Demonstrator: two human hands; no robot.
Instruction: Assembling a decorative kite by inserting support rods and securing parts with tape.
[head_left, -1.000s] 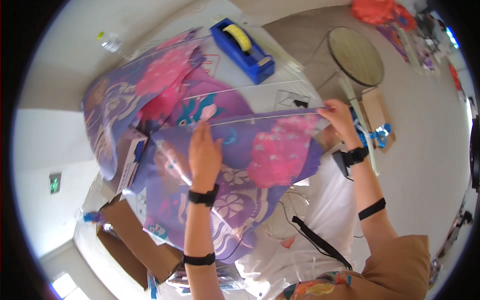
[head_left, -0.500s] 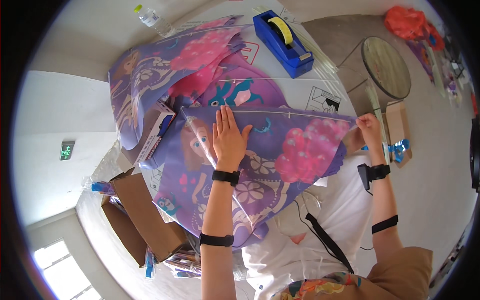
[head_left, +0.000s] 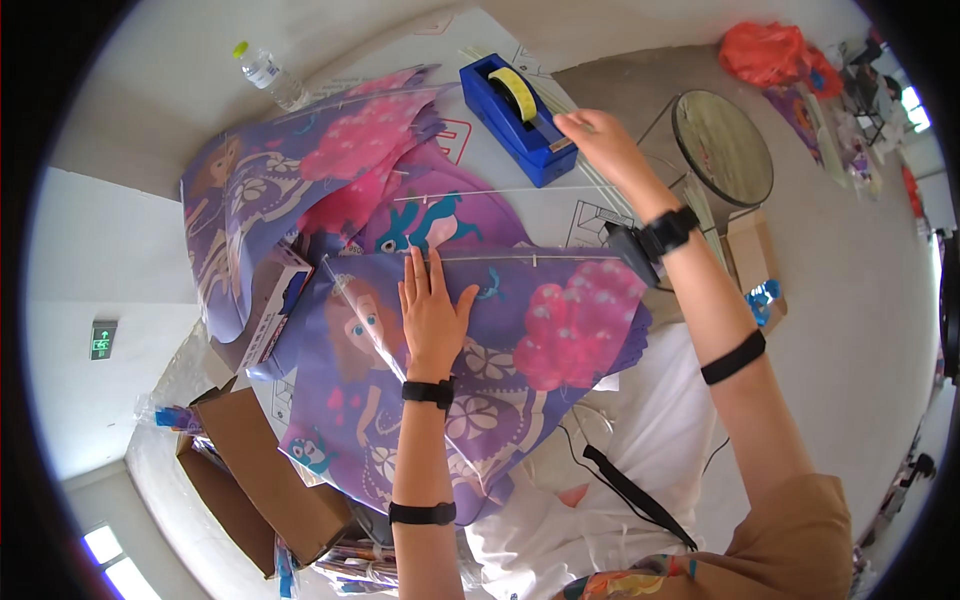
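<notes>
My left hand (head_left: 432,312) lies flat, fingers spread, on a purple cartoon-printed plastic sheet (head_left: 560,330) spread over the table. A thin white rod (head_left: 500,258) runs along the sheet's top edge, just beyond my fingertips. My right hand (head_left: 600,140) reaches up to the near end of a blue tape dispenser (head_left: 510,125) that carries a yellow roll. Its fingertips touch the cutter end. Whether they pinch tape is not visible.
More purple and pink printed sheets (head_left: 300,170) lie piled at the back left, near a clear water bottle (head_left: 263,72). Open cardboard boxes (head_left: 265,470) stand at the lower left. A round mirror-like disc (head_left: 722,145), a small box and an orange bag (head_left: 775,55) lie on the floor to the right.
My right hand has let go of the sheet's right corner and moved up to the tape dispenser. My left hand stays pressed on the sheet.
</notes>
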